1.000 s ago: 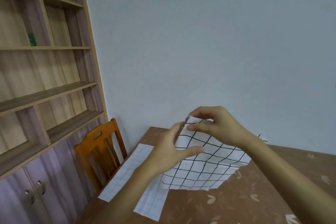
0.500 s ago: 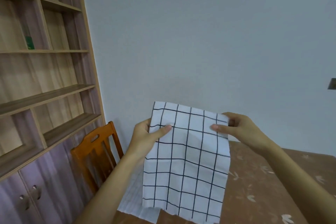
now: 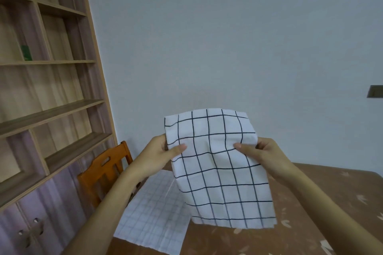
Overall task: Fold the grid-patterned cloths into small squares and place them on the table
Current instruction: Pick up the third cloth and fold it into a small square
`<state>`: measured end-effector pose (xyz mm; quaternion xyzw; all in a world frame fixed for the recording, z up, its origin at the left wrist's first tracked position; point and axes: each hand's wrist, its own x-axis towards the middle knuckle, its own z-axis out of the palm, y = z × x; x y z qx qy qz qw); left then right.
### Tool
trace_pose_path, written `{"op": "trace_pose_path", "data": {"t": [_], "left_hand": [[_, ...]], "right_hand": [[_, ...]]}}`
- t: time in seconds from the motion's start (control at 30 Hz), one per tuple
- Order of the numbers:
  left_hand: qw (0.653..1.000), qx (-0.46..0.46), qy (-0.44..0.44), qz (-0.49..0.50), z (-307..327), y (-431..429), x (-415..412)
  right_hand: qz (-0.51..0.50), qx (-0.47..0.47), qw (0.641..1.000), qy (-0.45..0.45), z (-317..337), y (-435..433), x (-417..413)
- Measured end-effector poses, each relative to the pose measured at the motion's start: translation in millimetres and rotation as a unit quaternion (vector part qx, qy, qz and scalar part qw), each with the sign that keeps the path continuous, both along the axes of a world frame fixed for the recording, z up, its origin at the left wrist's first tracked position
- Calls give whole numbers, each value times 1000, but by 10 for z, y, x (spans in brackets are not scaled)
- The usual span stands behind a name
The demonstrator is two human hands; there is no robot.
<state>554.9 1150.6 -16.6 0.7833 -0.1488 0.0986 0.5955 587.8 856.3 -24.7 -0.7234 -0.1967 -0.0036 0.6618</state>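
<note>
Pale wall (image 3: pixel 228 37) fills the background, with wooden shelves (image 3: pixel 51 109) on the left and an orange chair (image 3: pixel 103 170) set at the corner of a brown table (image 3: pixel 310 203). Over that table a cloth (image 3: pixel 217 172) with bold black lines is held up in the air, clear of the surface, with its lower part hanging free. It is pinched at both side edges. On the left hand (image 3: pixel 159 153) the thumb is laid across the front and the fingers are hidden behind; the right hand (image 3: pixel 263 151) grips the opposite edge the same way. A second cloth (image 3: pixel 153 213), with a finer and fainter grid, is spread flat on the table near the chair, partly covered by the left forearm and the held cloth.

Compared with half a second ago, the grip has been shifted down from the top corners to points lower on the sides, so a band of cloth now stands above the thumbs. A second ago the cloth was bunched low over the table; it has since been lifted and opened out. This is judged to be preparation for a fold along the line between the thumbs. No finished square is seen on the table, so the task is taken to be at an early stage.
</note>
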Motion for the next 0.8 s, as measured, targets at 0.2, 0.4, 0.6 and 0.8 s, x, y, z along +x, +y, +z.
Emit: {"op": "trace_pose_path", "data": {"t": [0.2, 0.4, 0.6, 0.8], "left_hand": [[1000, 20, -1, 4, 17, 139, 48], [999, -20, -42, 26, 97, 181, 107], [994, 2, -110, 6, 114, 198, 78], [993, -107, 42, -28, 44, 59, 75]], "right_hand": [[-28, 23, 999, -16, 28, -67, 36], [-16, 37, 999, -21, 18, -154, 95], [11, 64, 998, -11, 80, -262, 121], [2, 75, 997, -4, 94, -305, 168]]}}
